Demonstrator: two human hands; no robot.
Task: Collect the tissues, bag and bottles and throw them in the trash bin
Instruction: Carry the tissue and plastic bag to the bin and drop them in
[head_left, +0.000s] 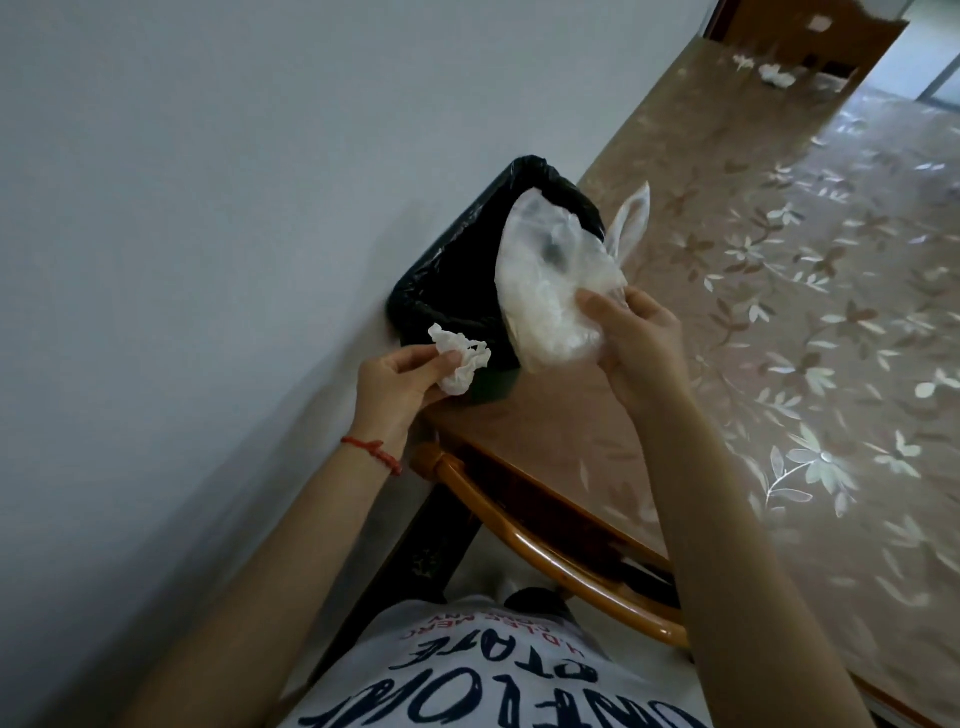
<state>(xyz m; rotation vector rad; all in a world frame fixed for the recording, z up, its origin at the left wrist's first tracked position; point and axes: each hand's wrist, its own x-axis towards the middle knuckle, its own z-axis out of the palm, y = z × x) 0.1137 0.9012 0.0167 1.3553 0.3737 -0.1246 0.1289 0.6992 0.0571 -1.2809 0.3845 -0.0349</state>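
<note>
Printed white shirt (498, 675) nearest. L hand (395, 384) pinches crumpled tissue (462, 358); R hand (639, 343) grips clear bag (545, 280) over black-lined bin (467, 260). More tissues (774, 75) far down table (779, 312).

The bag (550, 280) is thin translucent plastic, cloudy white, creased and faintly shiny. The tissue (462, 358) is soft white paper, matt and heavily crumpled. The trash bin (415, 306), at the table's near corner by the wall, is lined with glossy black plastic film that wrinkles over its rim. The table (779, 312) is covered by a smooth, glossy clear sheet printed with pale flowers over a brown surface; along the near edge its frame (545, 561) is varnished orange-brown wood with a shine. The wall (182, 208) is smooth, matt and pale. The person's shirt (467, 680) is white cloth with dark print. A red woven cord (371, 451) circles the left wrist.
</note>
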